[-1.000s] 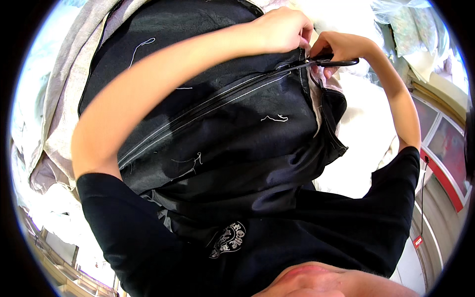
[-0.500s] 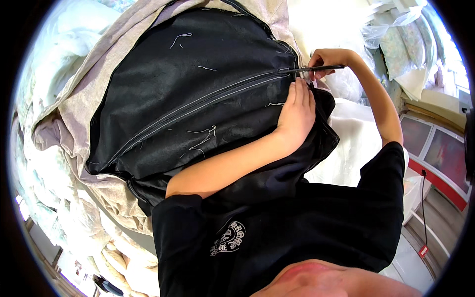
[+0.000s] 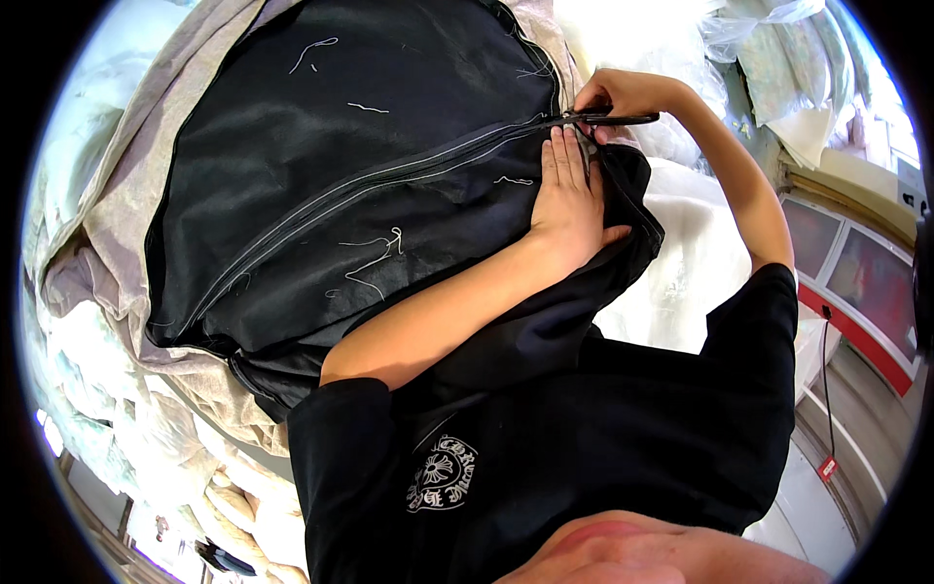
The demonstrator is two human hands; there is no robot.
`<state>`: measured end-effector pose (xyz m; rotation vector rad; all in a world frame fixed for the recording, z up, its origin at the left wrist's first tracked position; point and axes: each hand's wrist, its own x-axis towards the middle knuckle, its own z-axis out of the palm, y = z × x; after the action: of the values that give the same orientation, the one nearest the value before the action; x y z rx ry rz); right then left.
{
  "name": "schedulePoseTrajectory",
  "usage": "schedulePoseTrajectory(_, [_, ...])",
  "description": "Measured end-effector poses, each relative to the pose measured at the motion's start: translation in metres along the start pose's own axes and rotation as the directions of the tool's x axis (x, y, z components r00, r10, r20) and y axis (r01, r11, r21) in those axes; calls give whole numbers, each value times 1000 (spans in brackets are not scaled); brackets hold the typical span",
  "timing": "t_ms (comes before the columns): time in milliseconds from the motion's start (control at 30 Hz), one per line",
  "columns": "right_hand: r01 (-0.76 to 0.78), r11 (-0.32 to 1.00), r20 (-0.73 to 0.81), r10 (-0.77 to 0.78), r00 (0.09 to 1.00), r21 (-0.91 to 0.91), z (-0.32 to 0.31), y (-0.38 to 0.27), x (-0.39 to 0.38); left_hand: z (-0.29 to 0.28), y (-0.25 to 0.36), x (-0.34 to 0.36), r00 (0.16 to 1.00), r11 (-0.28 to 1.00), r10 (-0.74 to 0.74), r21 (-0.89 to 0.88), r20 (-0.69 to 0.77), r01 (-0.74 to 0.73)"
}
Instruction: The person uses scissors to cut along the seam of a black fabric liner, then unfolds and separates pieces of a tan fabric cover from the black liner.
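A large round black fabric panel (image 3: pixel 292 136) with a beige textile border (image 3: pixel 97 209) spreads before me. A zipper (image 3: pixel 360 178) between two rows of white stitching curves across it. My left hand (image 3: pixel 569 209) lies flat on the black fabric, fingers stretched toward the zipper's far right end. Just beyond those fingertips, my right hand (image 3: pixel 628 94) is closed on a pair of scissors (image 3: pixel 623 119) with black handles. Their blades point left, over the zipper's end at the panel's edge; whether they touch a thread there is too small to tell.
Loose white threads (image 3: pixel 370 108) lie on the black fabric, with a tangled one (image 3: pixel 394 240) lower down. White bulky material (image 3: pixel 671 253) sits to the right. Plastic-wrapped patterned bundles (image 3: pixel 793 68) stand at the far right, and pale piled fabric (image 3: pixel 88 380) fills the left.
The black panel has shifted slightly left in view. Both hands and the scissors have moved a little left with it, and the blades now sit closer to my left fingertips.
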<state>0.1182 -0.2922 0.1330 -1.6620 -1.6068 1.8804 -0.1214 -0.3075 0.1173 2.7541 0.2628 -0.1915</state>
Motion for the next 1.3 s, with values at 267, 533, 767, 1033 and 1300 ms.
schedulePoseTrajectory(267, [-139, 988, -110, 131, 985, -68, -1, 18, -3, -6, -3, -2, 1000, 999, 25, -48, 19, -24])
schedulePoseTrajectory(533, [-34, 999, -82, 37, 996, 31, 1, 30, -2, -2, -4, -2, 1000, 997, 24, -76, 17, -23])
schedulePoseTrajectory(767, [104, 961, -219, -162, 962, -256, -6, 39, 12, -1, -5, 2, 998, 992, 51, -113, -29, -54])
schedulePoseTrajectory(1033, [298, 930, -95, -324, 941, -217, 2, 29, 20, 5, -4, 4, 995, 992, 81, -96, -60, -86])
schedulePoseTrajectory(1300, [154, 953, -42, -170, 984, -262, 3, 8, 18, 10, -3, 4, 997, 991, 71, -116, -30, -74])
